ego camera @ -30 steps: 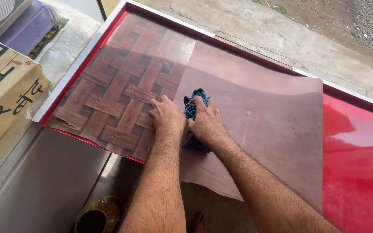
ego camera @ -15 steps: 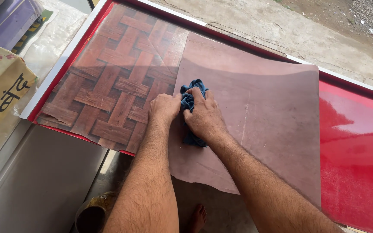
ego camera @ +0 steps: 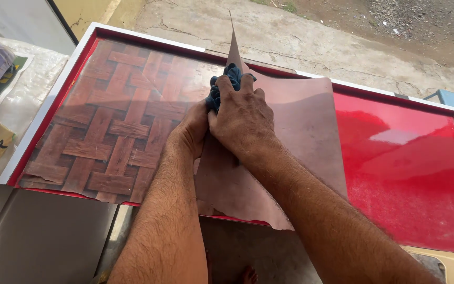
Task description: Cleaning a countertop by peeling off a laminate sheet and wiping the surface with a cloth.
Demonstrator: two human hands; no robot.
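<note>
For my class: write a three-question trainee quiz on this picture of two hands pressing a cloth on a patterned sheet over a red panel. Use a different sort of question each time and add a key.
1. True or false: the right hand presses a dark blue cloth against the sheet.
2. Which part of the red panel is not covered? A) the left end B) the right end C) none of it
3. Fill in: the stuck-down film shows a woven ____ pattern.

Key
1. True; the left hand lies beside it.
2. B; the brown backing sheet, its far corner lifted, separates the film from the bare red.
3. Wood.
</note>
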